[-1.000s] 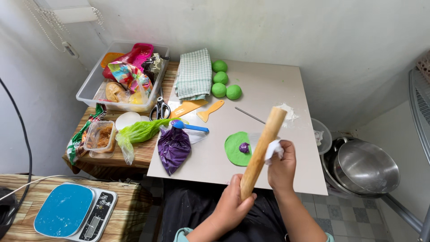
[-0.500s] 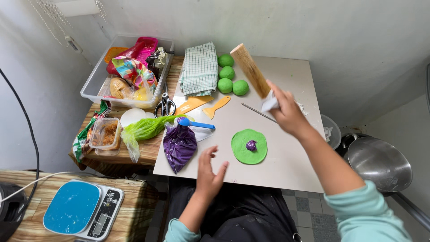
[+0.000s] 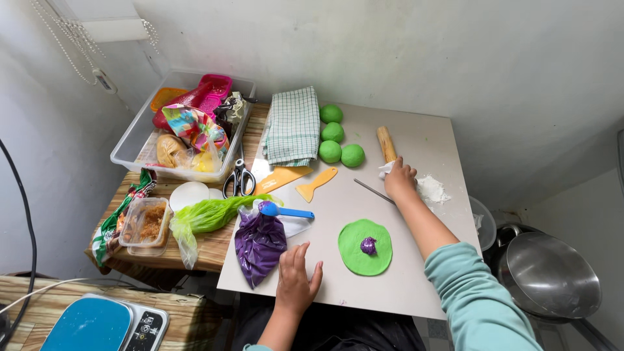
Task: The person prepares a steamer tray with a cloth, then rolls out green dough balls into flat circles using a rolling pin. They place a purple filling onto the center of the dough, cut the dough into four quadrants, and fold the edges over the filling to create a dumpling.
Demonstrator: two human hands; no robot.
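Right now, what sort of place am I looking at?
Probably a small home kitchen corner set up for pastry making: green dough balls, a rolling pin on a floured work board, and a kitchen scale.

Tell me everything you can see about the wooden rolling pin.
The rolling pin is a plain, light brown wooden cylinder without handles, lying flat near the far edge of the pale board, slightly slanted. Its near end is under the right hand, which also touches a white scrap. Green dough balls lie left of it, apart; white flour lies to its right.
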